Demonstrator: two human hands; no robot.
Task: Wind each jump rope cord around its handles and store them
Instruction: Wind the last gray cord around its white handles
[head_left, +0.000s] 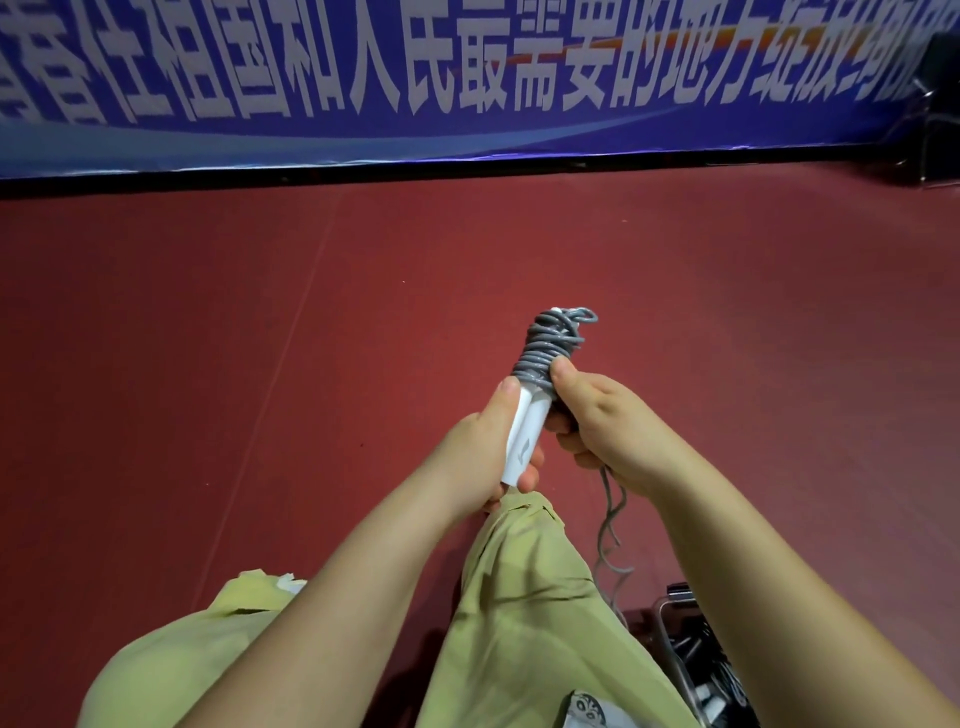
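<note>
Green trousers (524, 597) below; left hand (483, 457) wraps both handles (524, 436) together — right hand (608, 421) pinches gray cord (550, 348), keeping coils tight.

Head cam, looking fwd/down, close on hands (545, 436) over floor (208, 312).

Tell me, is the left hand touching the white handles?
Touching. The head view shows the left hand wrapped round the white handles, thumb lying along them.
</note>
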